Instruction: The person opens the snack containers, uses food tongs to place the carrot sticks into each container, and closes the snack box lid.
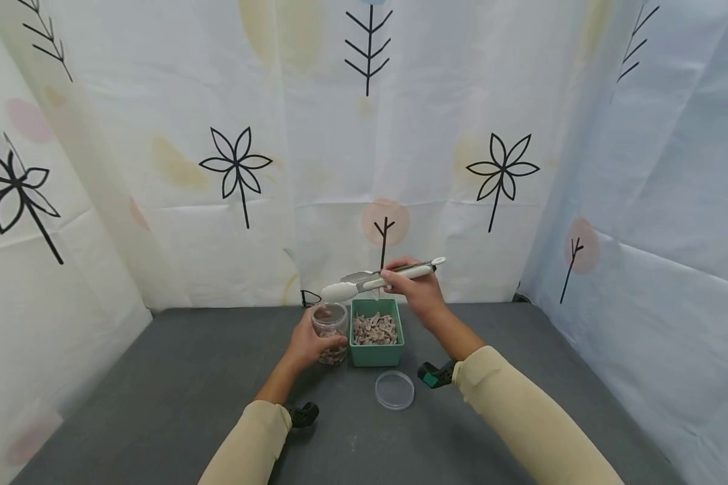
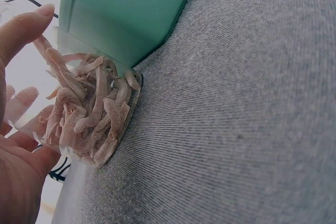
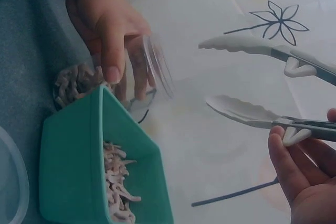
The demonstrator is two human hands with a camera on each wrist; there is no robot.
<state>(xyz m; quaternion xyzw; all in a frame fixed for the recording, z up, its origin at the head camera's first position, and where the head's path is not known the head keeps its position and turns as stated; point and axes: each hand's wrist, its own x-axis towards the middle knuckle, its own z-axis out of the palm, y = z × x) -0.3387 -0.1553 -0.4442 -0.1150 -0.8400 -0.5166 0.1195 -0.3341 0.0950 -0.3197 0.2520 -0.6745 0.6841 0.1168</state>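
My left hand (image 1: 306, 343) grips a clear round jar (image 1: 330, 329) standing uncovered on the table. Several pale brownish-pink strips (image 2: 97, 98) fill the lower part of that jar. Right beside it is a green rectangular box (image 1: 376, 356), holding more of the same strips (image 1: 375, 329). Above the box, my right hand (image 1: 418, 289) holds a pair of tongs (image 1: 340, 291) with white scalloped heads. In the right wrist view the tongs' two arms (image 3: 236, 44) are spread apart, with nothing between them.
A clear round lid (image 1: 394, 390) lies on the dark grey table (image 1: 218, 404), in front of the box. Behind the table hangs a white patterned curtain (image 1: 315, 155), and others enclose both sides. Each wrist carries a black strapped device (image 1: 437, 374).
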